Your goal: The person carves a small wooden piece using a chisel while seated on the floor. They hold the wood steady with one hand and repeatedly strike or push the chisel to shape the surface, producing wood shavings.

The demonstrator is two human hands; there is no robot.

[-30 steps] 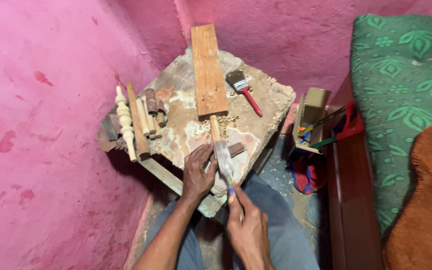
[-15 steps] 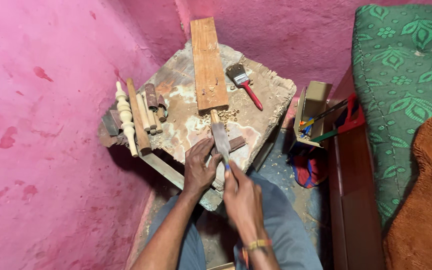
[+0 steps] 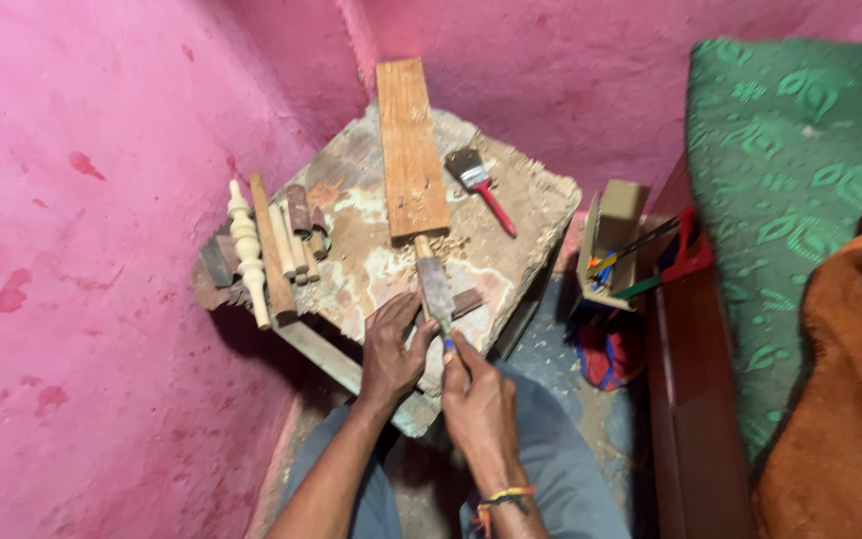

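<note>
On a worn wooden work block (image 3: 531, 215) lies a small wooden stick (image 3: 422, 245), its far end against a long plank (image 3: 411, 145). A flat metal file (image 3: 437, 284) rests across the stick. My left hand (image 3: 391, 349) presses down beside the file's near end. My right hand (image 3: 476, 394) grips the file's blue handle (image 3: 448, 342) just below it.
A red-handled paintbrush (image 3: 481, 185) lies right of the plank. A turned spindle (image 3: 246, 250) and several wooden pieces (image 3: 291, 240) sit at the block's left edge. Pink walls (image 3: 82, 250) close in left and behind. A tool holder (image 3: 616, 250) and green mattress (image 3: 800, 180) stand right.
My right hand has moved forward up to the file's handle and closed beside my left hand. The file has slid slightly along the stick.
</note>
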